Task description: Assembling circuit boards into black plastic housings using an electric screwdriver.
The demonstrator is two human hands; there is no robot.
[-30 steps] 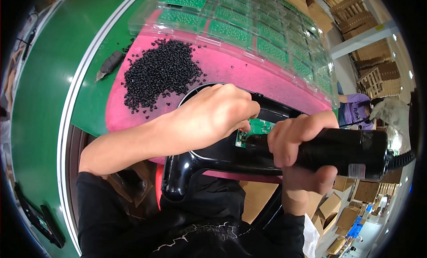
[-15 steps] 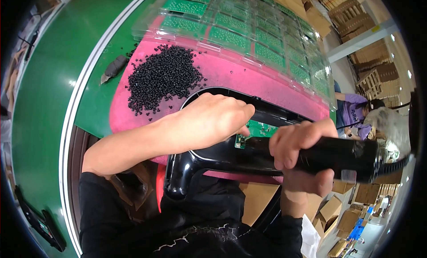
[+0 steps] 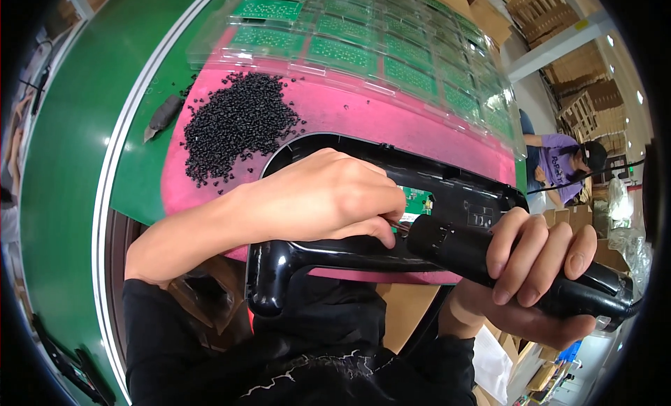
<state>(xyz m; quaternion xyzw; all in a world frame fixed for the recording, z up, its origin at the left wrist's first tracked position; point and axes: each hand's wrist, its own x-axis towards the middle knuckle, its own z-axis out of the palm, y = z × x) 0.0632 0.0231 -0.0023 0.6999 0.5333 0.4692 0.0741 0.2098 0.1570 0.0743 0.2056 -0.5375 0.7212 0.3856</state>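
Observation:
My right hand (image 3: 542,273) is wrapped round a black corded electric screwdriver (image 3: 447,246), which points left and slightly up. Its thin bit reaches to the fingers of my left hand (image 3: 342,196). Those fingers are pinched together at the bit's tip; whatever small thing they may hold is hidden. Beneath both hands lies a glossy black plastic housing (image 3: 335,255) with a handle-like arm at its left end. Inside it a green circuit board (image 3: 418,199) shows in part, the rest covered by my left hand.
A heap of small black screws (image 3: 234,123) lies on the pink mat (image 3: 335,112) at the left. Clear plastic trays (image 3: 349,60) with several green boards stand behind. A dark grey object (image 3: 164,116) rests on the green table (image 3: 133,175). Another person (image 3: 559,165) sits at the far right.
The screwdriver has drawn back to the right from the circuit board and tilted, uncovering its bit. My left fingers have moved to the bit's tip. The whole scene has shifted slightly left.

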